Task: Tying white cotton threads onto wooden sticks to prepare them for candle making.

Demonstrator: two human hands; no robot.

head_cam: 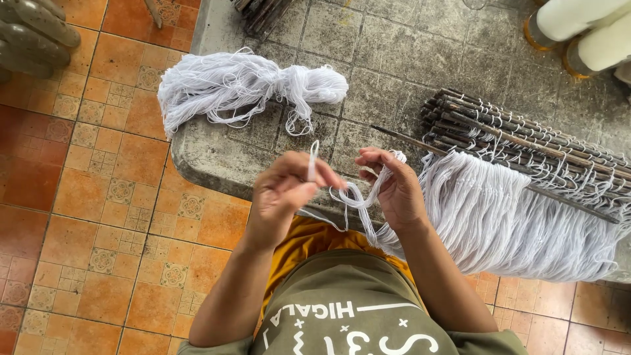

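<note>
While the person looks down at the work, the left hand (284, 190) is closed in a narrow pinch and holds a short loop of white thread (313, 160) upright between thumb and fingers. The right hand (389, 185) is just beside it, with the fingers curled around more strands of the same thread; the thread (358, 200) passes from one hand to the other and makes a loose loop between them. Both hands are in front of the edge of a grey stone table (217, 161), above the person's lap. From the right hand the strands run to a wide fringe of white threads (499, 223), which hangs over the table edge on the right. This fringe is tied to a bundle of dark thin sticks (526, 141) that lies on the table, slanted. Farther on the table, to the left, a loose skein of white yarn (243, 85) lies, well apart from the hands. At the far right corner two white rolls (585, 29) stand. The floor (85, 197) beside the table has orange tiles.
</note>
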